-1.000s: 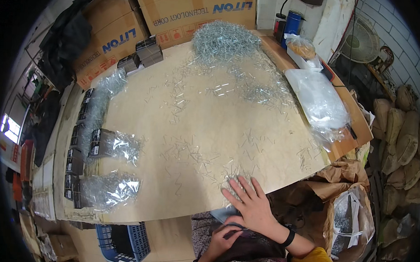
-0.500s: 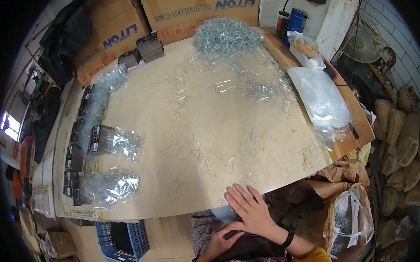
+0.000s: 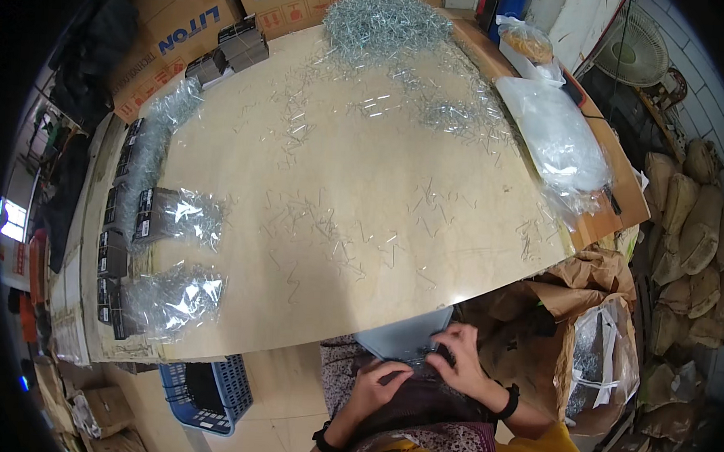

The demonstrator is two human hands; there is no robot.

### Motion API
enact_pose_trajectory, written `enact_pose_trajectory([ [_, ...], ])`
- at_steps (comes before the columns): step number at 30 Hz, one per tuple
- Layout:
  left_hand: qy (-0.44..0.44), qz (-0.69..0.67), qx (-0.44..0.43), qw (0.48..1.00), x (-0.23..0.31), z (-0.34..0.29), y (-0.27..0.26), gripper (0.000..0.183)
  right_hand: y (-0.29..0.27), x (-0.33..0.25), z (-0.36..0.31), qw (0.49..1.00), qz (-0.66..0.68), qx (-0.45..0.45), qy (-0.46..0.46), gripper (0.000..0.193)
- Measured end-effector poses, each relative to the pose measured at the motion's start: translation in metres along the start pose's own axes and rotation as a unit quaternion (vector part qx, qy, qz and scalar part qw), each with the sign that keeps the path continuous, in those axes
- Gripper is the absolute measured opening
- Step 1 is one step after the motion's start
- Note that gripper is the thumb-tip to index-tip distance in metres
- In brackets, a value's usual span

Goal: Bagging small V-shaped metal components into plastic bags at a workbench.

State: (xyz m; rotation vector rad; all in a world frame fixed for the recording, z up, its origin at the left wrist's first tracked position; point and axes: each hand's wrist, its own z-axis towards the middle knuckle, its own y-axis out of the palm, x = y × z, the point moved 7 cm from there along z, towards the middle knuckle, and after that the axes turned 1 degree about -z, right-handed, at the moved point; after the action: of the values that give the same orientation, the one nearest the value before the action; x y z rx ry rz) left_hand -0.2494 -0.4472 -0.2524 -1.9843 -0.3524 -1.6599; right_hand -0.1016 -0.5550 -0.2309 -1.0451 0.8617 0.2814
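A shallow grey-blue tray (image 3: 402, 334) sits at my lap, partly under the table's front edge. My left hand (image 3: 378, 386) is at its near edge, thumb and fingers pinched together. On the tray's right side my right hand (image 3: 459, 361) has curled fingers reaching inside. Small thin wire pieces seem to lie between the fingertips; whether either hand grips one is too small to make out. Above them, many bent metal wires (image 3: 322, 216) are scattered across the wooden tabletop (image 3: 269, 319), with a big heap of wires (image 3: 385, 21) at the far end.
Clear bags of wires (image 3: 177, 299) and black-labelled card bundles (image 3: 112, 255) line the left edge. A stack of clear plastic bags (image 3: 556, 137) lies on the right. Below are a blue basket (image 3: 234, 390) and a paper sack (image 3: 566, 356); cartons (image 3: 164, 40) stand behind.
My right hand has come off the tabletop edge down into the tray, which shows more now. My left hand has shifted slightly to the tray's near edge. The view has tilted downward.
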Motion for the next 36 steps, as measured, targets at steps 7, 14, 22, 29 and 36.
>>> enact_pose_trajectory([
  [7,0.047,0.031,-0.052,0.997,-0.002,0.000,0.008,0.009,0.015,0.004,-0.020,0.992,0.046,-0.117,-0.010,0.026],
  [14,0.027,0.001,-0.055,0.998,-0.010,0.002,0.010,0.008,0.013,0.006,-0.017,0.987,0.070,-0.136,0.042,0.027],
  [22,-0.041,-0.039,-0.027,0.998,-0.018,0.000,0.004,0.009,-0.024,-0.057,0.070,0.972,-0.168,0.064,-0.151,0.044],
  [29,-0.005,-0.035,-0.034,0.999,-0.005,0.004,0.007,0.008,-0.003,-0.082,0.122,0.969,-0.179,-0.054,-0.158,0.064],
  [36,-0.095,-0.093,-0.039,0.990,-0.007,-0.002,0.008,0.009,-0.011,-0.063,0.040,0.966,-0.020,-0.062,-0.249,0.037],
])
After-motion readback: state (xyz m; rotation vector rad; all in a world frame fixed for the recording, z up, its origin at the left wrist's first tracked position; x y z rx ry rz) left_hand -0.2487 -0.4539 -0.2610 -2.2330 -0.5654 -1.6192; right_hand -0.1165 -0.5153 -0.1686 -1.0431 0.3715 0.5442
